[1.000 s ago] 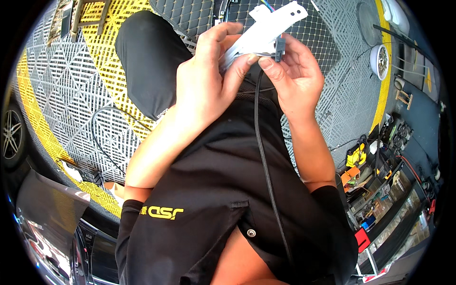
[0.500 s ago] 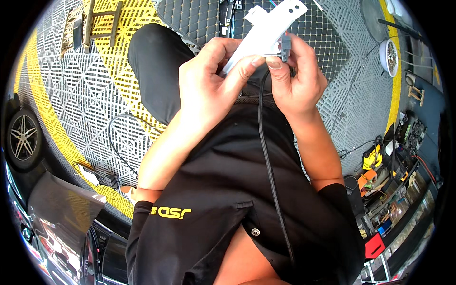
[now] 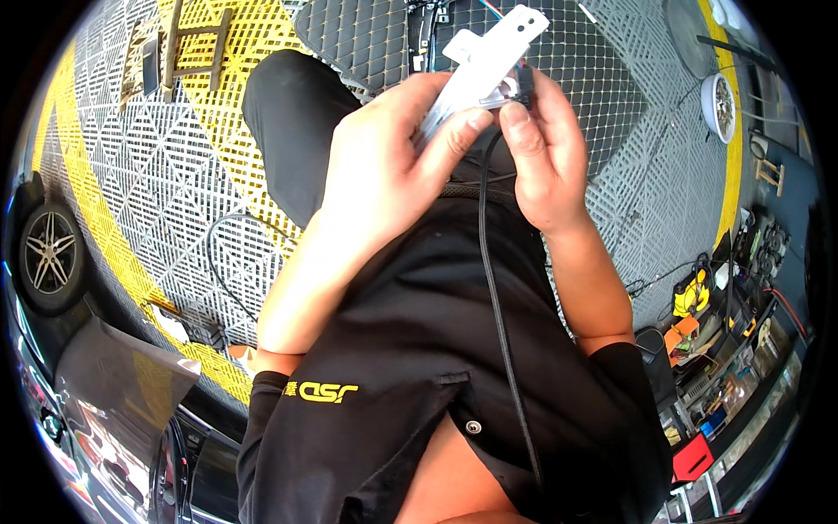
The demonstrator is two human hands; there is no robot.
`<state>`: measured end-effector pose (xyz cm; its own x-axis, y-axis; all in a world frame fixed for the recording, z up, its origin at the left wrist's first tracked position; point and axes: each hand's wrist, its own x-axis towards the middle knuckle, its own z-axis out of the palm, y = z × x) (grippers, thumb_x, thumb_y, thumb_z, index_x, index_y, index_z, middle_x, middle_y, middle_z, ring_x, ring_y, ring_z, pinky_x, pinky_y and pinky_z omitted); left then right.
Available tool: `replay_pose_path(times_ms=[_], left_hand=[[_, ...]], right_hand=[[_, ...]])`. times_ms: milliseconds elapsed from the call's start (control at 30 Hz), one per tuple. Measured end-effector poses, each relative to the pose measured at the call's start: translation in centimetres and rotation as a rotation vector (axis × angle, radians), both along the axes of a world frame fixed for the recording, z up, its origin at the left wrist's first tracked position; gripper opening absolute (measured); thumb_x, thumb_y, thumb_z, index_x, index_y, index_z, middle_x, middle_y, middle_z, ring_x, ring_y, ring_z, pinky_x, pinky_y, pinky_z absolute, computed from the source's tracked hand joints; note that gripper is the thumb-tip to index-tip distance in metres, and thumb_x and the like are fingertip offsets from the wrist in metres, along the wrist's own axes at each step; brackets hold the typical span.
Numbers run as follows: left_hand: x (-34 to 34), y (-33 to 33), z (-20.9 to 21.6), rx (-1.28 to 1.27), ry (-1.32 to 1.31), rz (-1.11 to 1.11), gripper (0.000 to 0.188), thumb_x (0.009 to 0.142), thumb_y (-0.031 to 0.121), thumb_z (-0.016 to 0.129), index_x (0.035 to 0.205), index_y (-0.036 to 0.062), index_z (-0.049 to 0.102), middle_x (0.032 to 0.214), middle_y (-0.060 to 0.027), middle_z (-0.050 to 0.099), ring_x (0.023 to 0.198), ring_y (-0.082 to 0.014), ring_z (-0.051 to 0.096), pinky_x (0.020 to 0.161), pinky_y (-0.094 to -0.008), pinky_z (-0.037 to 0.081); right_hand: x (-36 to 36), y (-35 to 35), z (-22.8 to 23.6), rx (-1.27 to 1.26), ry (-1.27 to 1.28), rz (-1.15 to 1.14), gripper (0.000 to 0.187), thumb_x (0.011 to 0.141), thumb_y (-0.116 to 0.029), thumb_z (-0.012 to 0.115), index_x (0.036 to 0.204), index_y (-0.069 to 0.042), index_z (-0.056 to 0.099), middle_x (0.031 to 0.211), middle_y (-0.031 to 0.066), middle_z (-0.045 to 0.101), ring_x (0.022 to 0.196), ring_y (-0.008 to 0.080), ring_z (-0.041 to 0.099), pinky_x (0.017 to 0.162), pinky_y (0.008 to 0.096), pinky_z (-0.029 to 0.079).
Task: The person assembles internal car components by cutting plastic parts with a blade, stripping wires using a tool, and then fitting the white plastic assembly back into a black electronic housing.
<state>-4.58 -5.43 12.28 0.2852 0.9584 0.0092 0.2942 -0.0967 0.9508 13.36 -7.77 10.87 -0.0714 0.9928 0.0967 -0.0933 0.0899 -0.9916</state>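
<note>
In front of my lap, my left hand (image 3: 388, 157) grips a long white plastic bracket (image 3: 496, 65) that slants up to the right, with holes at its far end. My left thumb lies along its near edge. My right hand (image 3: 552, 148) pinches a small dark connector-like block (image 3: 525, 85) against the bracket's right side, its thumb on the near edge. Thin coloured wires (image 3: 491, 7) show behind the bracket. A black cord (image 3: 493, 288) runs down over my dark shirt from near my hands. My fingers hide part of the join between block and bracket.
A quilted black mat (image 3: 594, 105) lies beyond my hands, bearing a dark trim part (image 3: 425, 35). The floor is grey and yellow grid tile. A wooden frame (image 3: 196, 48) and phone (image 3: 152, 65) lie far left, a white bowl (image 3: 717, 108) far right. A car wheel (image 3: 51, 260) stands left.
The bracket and both hands have shifted slightly down in the picture. The block at the right fingers has turned, showing a darker face. Both hands keep their hold.
</note>
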Motion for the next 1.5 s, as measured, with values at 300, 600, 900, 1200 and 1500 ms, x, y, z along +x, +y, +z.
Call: replay_pose_path(times_ms=[300,600,900,1200,1500], left_hand=[[0.1,-0.4,1.3,-0.022,0.058,-0.022,0.028,0.095,0.022,0.075,0.109,0.0001,0.067,0.08,-0.0091,0.071,0.069,-0.0103,0.064,0.063,-0.0267,0.05],[0.3,-0.3,0.2,-0.003,0.189,-0.076,0.029,0.097,0.027,0.071,0.109,0.0009,0.065,0.072,-0.0096,0.068,0.063,-0.018,0.065,0.061,-0.0309,0.051],[-0.2,0.4,-0.2,-0.171,0.008,-0.092,0.031,0.102,0.031,0.065,0.106,0.0001,0.064,0.073,-0.0041,0.066,0.067,-0.0096,0.062,0.062,-0.0276,0.05],[-0.2,0.6,-1.1,-0.356,-0.234,-0.109,0.029,0.107,0.03,0.057,0.111,0.0013,0.062,0.077,0.0018,0.058,0.069,-0.0056,0.052,0.06,-0.0215,0.043],[-1.5,2.0,-2.2,-0.575,-0.46,-0.203,0.035,0.108,0.032,0.05,0.123,0.0018,0.06,0.084,0.0001,0.062,0.075,-0.0062,0.055,0.066,-0.0219,0.045]], right_hand=[[0.8,-0.4,-0.4,-0.072,0.008,0.006,0.045,0.11,-0.021,0.044,0.141,0.012,0.049,0.13,0.0174,0.062,0.114,0.0222,0.065,0.102,0.0338,0.049],[0.9,0.0,-0.2,-0.14,0.051,0.062,0.047,0.112,-0.024,0.041,0.142,0.011,0.048,0.129,0.015,0.064,0.115,0.0189,0.063,0.103,0.0333,0.047],[0.7,0.2,0.0,-0.153,0.007,0.054,0.045,0.11,-0.023,0.047,0.141,0.009,0.051,0.123,0.0118,0.064,0.11,0.0173,0.063,0.096,0.0317,0.051],[0.5,0.6,-0.2,-0.209,0.017,0.041,0.044,0.109,-0.028,0.05,0.14,0.004,0.057,0.118,0.0112,0.069,0.106,0.0159,0.065,0.091,0.0314,0.053],[0.6,1.9,0.3,-0.363,0.017,0.073,0.046,0.106,-0.032,0.056,0.137,0.003,0.06,0.111,0.0102,0.072,0.106,0.0184,0.068,0.088,0.0329,0.055]])
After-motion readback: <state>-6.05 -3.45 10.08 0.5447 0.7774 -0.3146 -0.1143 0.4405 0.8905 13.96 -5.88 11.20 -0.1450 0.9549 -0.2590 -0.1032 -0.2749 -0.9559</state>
